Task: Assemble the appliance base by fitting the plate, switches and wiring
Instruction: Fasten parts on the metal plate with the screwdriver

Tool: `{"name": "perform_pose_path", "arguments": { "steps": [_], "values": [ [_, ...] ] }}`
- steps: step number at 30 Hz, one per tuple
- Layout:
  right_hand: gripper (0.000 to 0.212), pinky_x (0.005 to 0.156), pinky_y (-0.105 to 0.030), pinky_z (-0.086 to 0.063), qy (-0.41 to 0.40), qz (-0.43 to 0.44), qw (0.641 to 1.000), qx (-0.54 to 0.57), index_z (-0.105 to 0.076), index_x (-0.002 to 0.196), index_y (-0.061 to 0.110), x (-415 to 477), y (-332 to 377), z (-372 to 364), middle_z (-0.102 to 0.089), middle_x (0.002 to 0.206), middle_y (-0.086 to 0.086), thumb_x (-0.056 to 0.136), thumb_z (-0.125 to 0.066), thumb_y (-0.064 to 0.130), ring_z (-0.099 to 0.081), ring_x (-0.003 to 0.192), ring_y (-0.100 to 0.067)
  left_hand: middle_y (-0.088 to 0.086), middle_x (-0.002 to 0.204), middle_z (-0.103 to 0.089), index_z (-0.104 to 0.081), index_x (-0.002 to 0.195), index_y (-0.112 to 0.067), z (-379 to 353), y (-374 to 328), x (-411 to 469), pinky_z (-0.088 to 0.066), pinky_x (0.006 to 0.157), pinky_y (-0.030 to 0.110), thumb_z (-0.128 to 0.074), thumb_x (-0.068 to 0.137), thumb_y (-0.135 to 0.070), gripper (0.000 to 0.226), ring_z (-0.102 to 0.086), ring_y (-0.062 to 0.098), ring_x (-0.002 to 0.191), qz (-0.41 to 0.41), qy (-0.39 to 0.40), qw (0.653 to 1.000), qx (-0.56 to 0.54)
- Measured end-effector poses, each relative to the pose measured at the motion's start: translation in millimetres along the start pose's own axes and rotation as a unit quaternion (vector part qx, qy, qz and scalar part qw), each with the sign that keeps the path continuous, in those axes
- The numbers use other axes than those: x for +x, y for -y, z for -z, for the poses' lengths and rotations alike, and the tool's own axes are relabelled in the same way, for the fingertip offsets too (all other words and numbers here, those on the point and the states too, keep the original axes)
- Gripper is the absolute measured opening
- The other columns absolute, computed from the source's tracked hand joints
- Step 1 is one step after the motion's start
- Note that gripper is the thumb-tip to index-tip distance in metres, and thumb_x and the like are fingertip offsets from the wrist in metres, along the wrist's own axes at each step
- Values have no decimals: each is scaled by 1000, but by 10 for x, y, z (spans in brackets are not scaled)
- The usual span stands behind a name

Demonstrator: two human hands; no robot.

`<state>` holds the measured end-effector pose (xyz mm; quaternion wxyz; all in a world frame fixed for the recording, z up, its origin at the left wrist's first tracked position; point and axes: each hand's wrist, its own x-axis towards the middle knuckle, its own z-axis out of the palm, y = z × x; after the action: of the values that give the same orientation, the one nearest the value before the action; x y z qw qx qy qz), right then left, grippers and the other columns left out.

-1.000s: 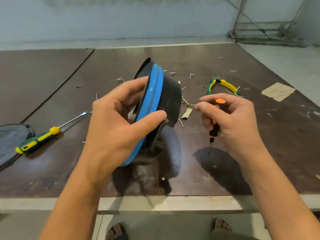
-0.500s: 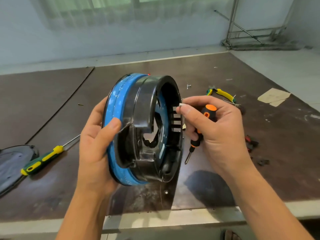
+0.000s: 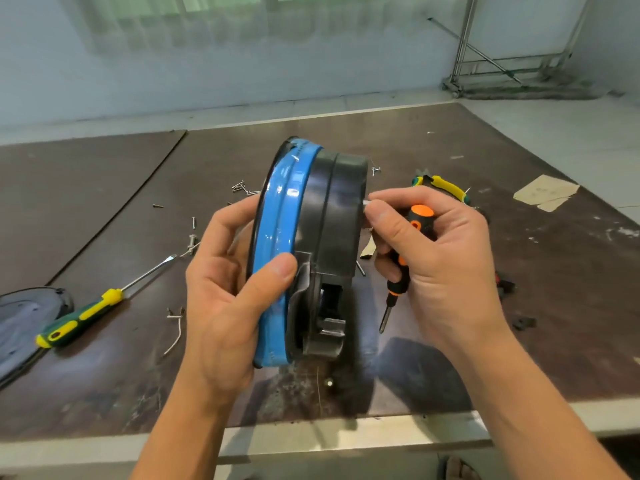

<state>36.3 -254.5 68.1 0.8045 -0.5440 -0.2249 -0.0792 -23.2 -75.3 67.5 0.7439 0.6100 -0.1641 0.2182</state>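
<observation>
The round appliance base (image 3: 325, 216), black with a blue band, stands on edge above the table. My left hand (image 3: 228, 299) grips its blue rim, thumb across the front and fingers behind. My right hand (image 3: 436, 258) holds a small orange-and-black screwdriver (image 3: 403, 271) in the palm, tip pointing down. Its thumb and forefinger pinch a small pale part (image 3: 366, 203) against the base's right edge. The inside of the base is turned away from me.
A green-and-yellow screwdriver (image 3: 86, 311) lies on the left of the brown table (image 3: 104, 209), beside a grey plate (image 3: 24, 317) at the left edge. Yellow-handled pliers (image 3: 445, 187) lie behind my right hand. Loose screws (image 3: 242, 187) are scattered around. A paper scrap (image 3: 545, 194) lies far right.
My left hand has turned the base so its open inside faces away and the outer wall faces me. My right hand stays at the base's right edge.
</observation>
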Motion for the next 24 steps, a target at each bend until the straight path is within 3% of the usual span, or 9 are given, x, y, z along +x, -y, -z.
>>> {"name": "perform_pose_path", "arguments": {
  "steps": [4,12,19,22,24],
  "values": [
    [6,43,-23,-37,11,-27,1000,2,-75,91,9,13,-15,16,-57,63,-5,88,-74,14,-48,54,-17,4,99,-69,-60,124,-27,6,-6,-2,-57,68,28,-69,83,-20,43,-65,18,76,-7,-2,1000,23],
    [14,41,-24,-34,15,-106,994,36,-70,87,3,29,-12,42,-58,66,-8,80,-73,14,-49,58,-16,1,103,-70,-55,129,-18,1,-49,-8,-56,72,26,-66,89,-16,42,-69,17,83,-26,32,994,105],
    [26,39,-22,-32,12,-166,985,36,-69,96,-6,45,-38,78,-57,78,-18,78,-73,12,-52,58,-14,5,115,-68,-53,131,-9,23,-48,-21,-59,82,32,-70,89,-9,45,-69,25,104,-48,37,983,174],
    [23,38,-22,-30,17,-189,982,13,-71,98,-7,61,-47,118,-65,81,-18,83,-70,10,-49,58,-13,0,119,-67,-54,131,-16,31,-10,-33,-57,86,28,-70,89,-1,47,-66,24,111,-64,52,975,209],
    [23,38,-20,-29,35,-222,974,7,-72,100,-7,77,-48,160,-71,90,-15,89,-66,12,-47,60,-11,-4,122,-65,-54,131,-21,39,23,-31,-58,89,39,-70,89,-3,48,-64,26,115,-73,65,965,245]
  ]
}}
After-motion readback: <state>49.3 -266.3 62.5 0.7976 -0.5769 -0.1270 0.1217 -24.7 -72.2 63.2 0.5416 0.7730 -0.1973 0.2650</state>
